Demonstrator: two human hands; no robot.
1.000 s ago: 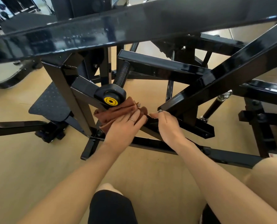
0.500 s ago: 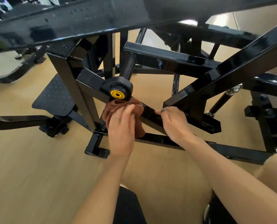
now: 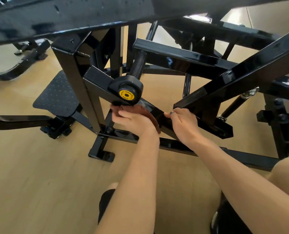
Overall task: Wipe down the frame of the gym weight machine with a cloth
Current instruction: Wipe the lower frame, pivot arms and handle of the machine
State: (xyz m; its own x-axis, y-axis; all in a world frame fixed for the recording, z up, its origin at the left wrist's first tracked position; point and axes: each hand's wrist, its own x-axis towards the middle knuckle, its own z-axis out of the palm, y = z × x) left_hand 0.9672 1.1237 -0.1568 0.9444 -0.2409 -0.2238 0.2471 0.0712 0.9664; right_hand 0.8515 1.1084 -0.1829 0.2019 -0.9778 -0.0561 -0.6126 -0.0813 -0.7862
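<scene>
I grip the brown cloth (image 3: 149, 114) in my left hand (image 3: 133, 120) under the yellow-capped knob (image 3: 126, 95), wiping the slanted frame bar (image 3: 159, 112) while my right hand (image 3: 184, 122) curls on it for bracing.

Brown cloth (image 3: 147, 114) bunched against the glossy black slanted frame bar (image 3: 157, 112).

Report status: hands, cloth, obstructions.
Left hand grips brown cloth on sloping frame bar. Right hand holds same bar. Black knob directly above cloth.
</scene>
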